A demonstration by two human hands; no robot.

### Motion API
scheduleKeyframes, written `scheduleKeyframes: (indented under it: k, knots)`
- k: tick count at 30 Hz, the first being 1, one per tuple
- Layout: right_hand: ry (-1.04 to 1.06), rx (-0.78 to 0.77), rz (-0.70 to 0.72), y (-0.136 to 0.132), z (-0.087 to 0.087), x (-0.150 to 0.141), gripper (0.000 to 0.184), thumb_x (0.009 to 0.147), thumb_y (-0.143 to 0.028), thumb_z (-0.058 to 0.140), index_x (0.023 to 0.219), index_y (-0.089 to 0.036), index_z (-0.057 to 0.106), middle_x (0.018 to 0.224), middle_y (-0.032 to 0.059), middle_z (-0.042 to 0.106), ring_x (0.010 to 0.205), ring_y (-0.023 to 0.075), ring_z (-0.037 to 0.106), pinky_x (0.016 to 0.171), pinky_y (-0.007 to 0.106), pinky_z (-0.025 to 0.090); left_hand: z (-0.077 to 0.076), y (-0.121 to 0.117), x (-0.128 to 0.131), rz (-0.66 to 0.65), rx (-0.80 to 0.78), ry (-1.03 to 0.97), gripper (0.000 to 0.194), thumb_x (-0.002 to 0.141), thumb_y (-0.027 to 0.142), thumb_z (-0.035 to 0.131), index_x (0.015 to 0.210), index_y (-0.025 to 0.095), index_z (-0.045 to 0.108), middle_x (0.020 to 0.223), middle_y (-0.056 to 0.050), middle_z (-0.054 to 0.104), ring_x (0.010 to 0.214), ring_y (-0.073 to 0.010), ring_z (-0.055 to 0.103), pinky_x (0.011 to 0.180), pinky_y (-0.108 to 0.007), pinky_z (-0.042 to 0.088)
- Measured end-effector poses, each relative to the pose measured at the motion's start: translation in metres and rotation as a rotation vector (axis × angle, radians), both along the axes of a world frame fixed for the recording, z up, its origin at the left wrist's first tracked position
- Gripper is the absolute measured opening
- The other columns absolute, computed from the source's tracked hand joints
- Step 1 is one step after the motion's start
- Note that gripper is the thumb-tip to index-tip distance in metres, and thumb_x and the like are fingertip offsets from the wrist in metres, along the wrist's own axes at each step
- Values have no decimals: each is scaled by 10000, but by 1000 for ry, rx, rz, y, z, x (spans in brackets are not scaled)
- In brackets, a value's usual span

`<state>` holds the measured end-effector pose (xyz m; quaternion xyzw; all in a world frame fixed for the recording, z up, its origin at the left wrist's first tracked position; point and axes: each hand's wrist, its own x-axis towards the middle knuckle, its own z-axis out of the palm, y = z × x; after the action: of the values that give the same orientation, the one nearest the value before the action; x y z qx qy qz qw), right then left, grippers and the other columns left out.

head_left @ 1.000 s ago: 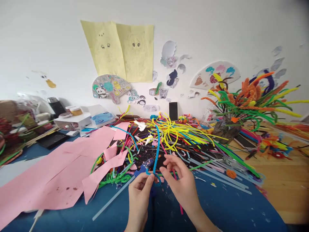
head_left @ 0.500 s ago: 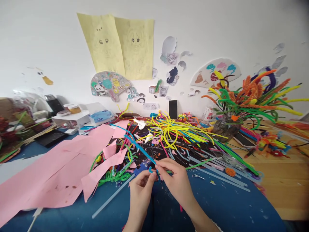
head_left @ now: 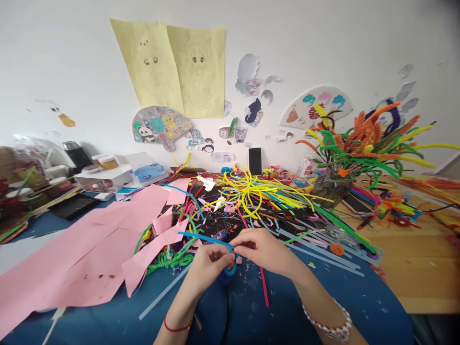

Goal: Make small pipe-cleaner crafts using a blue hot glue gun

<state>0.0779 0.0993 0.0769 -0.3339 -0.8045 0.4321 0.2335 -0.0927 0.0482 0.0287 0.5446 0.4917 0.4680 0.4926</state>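
A bright blue pipe cleaner is pinched by my left hand and my right hand, whose fingertips nearly meet. Its straight length points out to the left, above the left hand. A curled blue loop hangs below the fingertips; I cannot tell whether it is part of the same piece. Partly hidden under the hands is a dark blue object, with a black cable running toward me. To the right of it lies a pink-red strip.
Pink paper sheets cover the table's left side. Yellow pipe cleaners and scraps are heaped behind the hands. Pale translucent sticks lie to the right. A vase of colourful pipe-cleaner stems stands at the back right, near a phone.
The straight blue length has swung lower and now lies nearly level. My right hand has turned more sideways, its forearm shifting right. More of the pink-red strip and the black cable shows.
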Motion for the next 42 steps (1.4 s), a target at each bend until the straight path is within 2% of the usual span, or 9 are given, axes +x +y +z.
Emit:
scheduleKeyframes:
  k: [4,15,19,24,26,29,32,38,42]
  knots:
    - [-6,-114,7,8,5,6,146,797,-244,635,820,-177,762,695,19,713,660,170,651,595,244,463,8,5,-3,-58,-8,44,224,752,314,696,625,131,721,546,-33,651,503,-125,533,514,-235,374]
    - [134,-303,-53,13,-5,10,83,675,-173,688,623,-149,749,522,-7,647,511,122,563,494,211,409,16,8,-6,-55,0,-6,166,732,286,738,661,136,746,583,-30,660,546,-124,561,546,-222,411]
    - [310,-411,-173,7,-20,8,121,674,-268,744,643,-151,747,545,-4,654,529,126,594,545,229,486,18,9,-6,-24,-30,-93,178,713,304,774,693,127,760,598,-38,678,550,-120,576,555,-215,441]
    - [604,-525,-378,-11,-46,-2,266,669,-439,786,742,-186,751,679,-1,702,603,121,641,635,249,556,15,0,-5,99,-17,-282,294,799,421,701,954,176,749,901,-69,743,803,-176,680,746,-280,537]
    - [694,-553,-439,-19,-53,-6,302,668,-484,788,758,-198,750,718,0,714,631,115,650,672,251,571,10,-6,-3,144,5,-384,321,802,437,701,990,179,737,954,-78,744,860,-197,686,811,-318,544]
    - [842,-629,-493,-30,-57,-13,291,631,-450,839,737,-191,759,706,2,711,632,110,650,675,239,583,3,-11,2,213,32,-446,310,763,414,751,956,172,742,918,-71,752,796,-191,698,803,-315,549]
    - [931,-682,-505,-35,-58,-17,258,609,-381,876,720,-172,772,680,15,716,613,119,656,658,237,593,2,-11,8,248,56,-362,264,736,391,774,893,179,752,785,-36,749,709,-168,692,724,-271,551]
    - [909,-585,-561,-39,-61,-17,267,628,-392,866,733,-164,774,688,29,736,600,145,682,661,259,603,4,-8,15,226,64,-272,178,709,322,782,684,154,730,599,-17,699,580,-137,633,590,-219,507]
    - [879,-548,-600,-43,-63,-17,286,622,-413,861,729,-162,773,696,44,743,621,171,693,665,279,603,1,-11,18,202,59,-238,174,742,313,748,689,150,717,586,-15,684,561,-132,609,576,-219,484]
